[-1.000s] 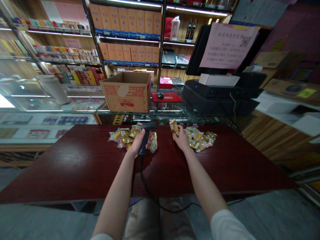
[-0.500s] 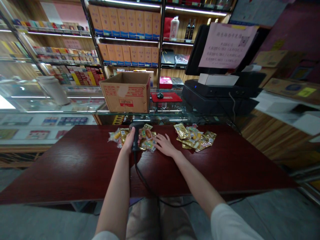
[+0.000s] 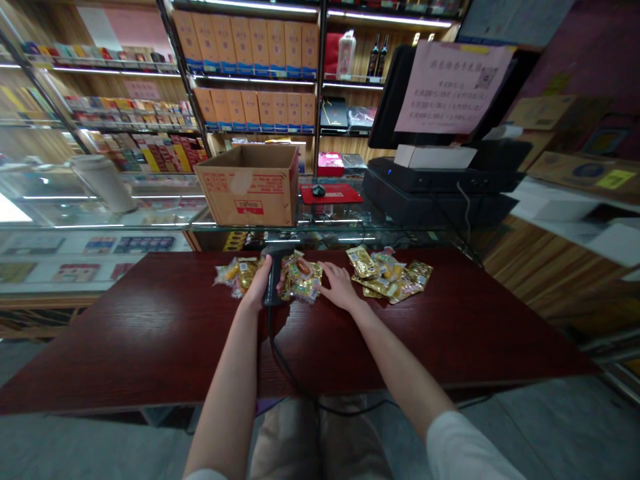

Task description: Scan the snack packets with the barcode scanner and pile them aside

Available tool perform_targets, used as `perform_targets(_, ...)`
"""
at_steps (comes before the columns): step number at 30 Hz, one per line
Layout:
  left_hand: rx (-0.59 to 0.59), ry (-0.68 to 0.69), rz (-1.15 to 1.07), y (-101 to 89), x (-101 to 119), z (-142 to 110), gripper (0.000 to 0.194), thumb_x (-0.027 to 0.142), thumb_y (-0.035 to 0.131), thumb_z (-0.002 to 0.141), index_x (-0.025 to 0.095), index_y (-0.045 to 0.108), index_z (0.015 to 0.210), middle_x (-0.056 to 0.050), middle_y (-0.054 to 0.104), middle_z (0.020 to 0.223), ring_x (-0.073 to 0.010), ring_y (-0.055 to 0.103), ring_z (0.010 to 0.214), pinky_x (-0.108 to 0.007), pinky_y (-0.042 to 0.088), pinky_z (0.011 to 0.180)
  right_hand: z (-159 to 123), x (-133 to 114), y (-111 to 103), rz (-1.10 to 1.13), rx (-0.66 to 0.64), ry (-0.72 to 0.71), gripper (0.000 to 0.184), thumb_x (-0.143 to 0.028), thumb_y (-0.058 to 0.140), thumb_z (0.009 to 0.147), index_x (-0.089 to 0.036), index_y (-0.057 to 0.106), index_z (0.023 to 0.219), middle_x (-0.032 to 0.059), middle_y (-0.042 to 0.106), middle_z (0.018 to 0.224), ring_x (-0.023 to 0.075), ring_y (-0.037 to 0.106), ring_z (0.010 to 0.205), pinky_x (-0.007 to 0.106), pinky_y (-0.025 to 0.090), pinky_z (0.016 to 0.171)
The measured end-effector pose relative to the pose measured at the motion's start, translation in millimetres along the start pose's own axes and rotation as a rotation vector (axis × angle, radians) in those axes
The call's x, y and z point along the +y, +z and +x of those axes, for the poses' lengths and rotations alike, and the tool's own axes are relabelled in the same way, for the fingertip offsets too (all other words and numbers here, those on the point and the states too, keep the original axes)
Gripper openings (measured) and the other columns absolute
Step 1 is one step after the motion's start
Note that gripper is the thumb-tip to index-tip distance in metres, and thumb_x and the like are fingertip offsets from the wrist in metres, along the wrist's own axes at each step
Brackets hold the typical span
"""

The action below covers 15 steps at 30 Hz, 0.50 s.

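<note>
Your left hand is closed around the grip of a corded handheld barcode scanner, with the scanner head pointing toward the far edge of the worktop. Your right hand is open, palm down, fingers spread. Its fingertips sit at the right side of a central cluster of foil food packets; contact cannot be confirmed from this view.

A second group of foil packets lies left of your left hand, and a third pile of foil packets lies right of your right hand. All three groups are near the far edge. The scanner cable runs down from the scanner and over the near edge. Beyond the far edge, a glass display counter carries an open cardboard box and a black till terminal.
</note>
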<state>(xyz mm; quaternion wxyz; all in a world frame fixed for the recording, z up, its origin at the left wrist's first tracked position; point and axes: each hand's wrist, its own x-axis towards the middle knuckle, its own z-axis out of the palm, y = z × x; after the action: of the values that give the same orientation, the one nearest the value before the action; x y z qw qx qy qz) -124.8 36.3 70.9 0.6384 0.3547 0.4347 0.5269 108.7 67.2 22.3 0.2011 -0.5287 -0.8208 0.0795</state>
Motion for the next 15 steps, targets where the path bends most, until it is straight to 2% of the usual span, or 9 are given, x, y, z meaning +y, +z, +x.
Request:
perform_targets(2,-0.047,-0.014,0.047,-0.7,-2,1,0.061,0.074,0.048,0.085,0.016,0.058,0.072,0.001,0.050,0.048,-0.0094,0.044,0.037,-0.021,0.033,0.036,1,-4,2,-0.020,-0.067,-0.031,0.053,-0.041,0.050,0.096,-0.027,0.044,0.147,0.0103,0.044,0.154,0.0275,0.036,0.143,0.057,0.014,0.119)
perform_targets(5,-0.071,-0.011,0.062,-1.4,-5,3,0.061,0.076,0.049,0.084,0.017,0.056,0.069,0.000,0.051,0.050,-0.0084,0.043,0.037,-0.021,0.034,0.036,4,0,-2,-0.040,-0.129,0.059,0.047,-0.039,0.055,0.093,-0.026,0.053,0.138,0.0097,0.048,0.151,0.0318,0.031,0.145,0.063,0.008,0.117)
perform_targets(7,-0.073,0.010,0.036,-1.2,-6,5,0.059,0.075,0.052,0.082,0.017,0.055,0.072,0.001,0.055,0.055,-0.0074,0.042,0.037,-0.020,0.036,0.036,5,8,-7,-0.030,-0.132,0.127,0.049,-0.036,0.060,0.089,-0.023,0.055,0.136,0.0110,0.052,0.146,0.0334,0.036,0.142,0.062,0.013,0.117)
perform_targets(11,-0.080,0.022,0.010,-1.7,-9,9,0.057,0.074,0.057,0.080,0.017,0.056,0.078,0.001,0.056,0.059,-0.0071,0.043,0.037,-0.021,0.037,0.036,4,16,-7,0.011,-0.023,0.115,0.062,-0.028,0.061,0.085,-0.012,0.044,0.143,0.0162,0.053,0.143,0.0279,0.048,0.132,0.044,0.030,0.114)
perform_targets(13,-0.083,0.017,0.010,-3.2,-12,12,0.057,0.074,0.058,0.079,0.017,0.057,0.079,0.001,0.056,0.059,-0.0074,0.044,0.038,-0.021,0.038,0.037,4,13,-1,0.018,0.031,0.154,0.065,-0.034,0.060,0.086,-0.008,0.043,0.143,0.0205,0.049,0.146,0.0294,0.046,0.134,0.042,0.033,0.112)
perform_targets(15,-0.089,0.008,0.015,-5.2,-15,14,0.058,0.074,0.057,0.079,0.016,0.058,0.080,0.000,0.056,0.058,-0.0079,0.044,0.037,-0.021,0.037,0.036,6,8,7,-0.011,0.064,0.243,0.066,-0.044,0.062,0.085,-0.004,0.049,0.137,0.0259,0.044,0.148,0.0350,0.041,0.138,0.045,0.032,0.112)
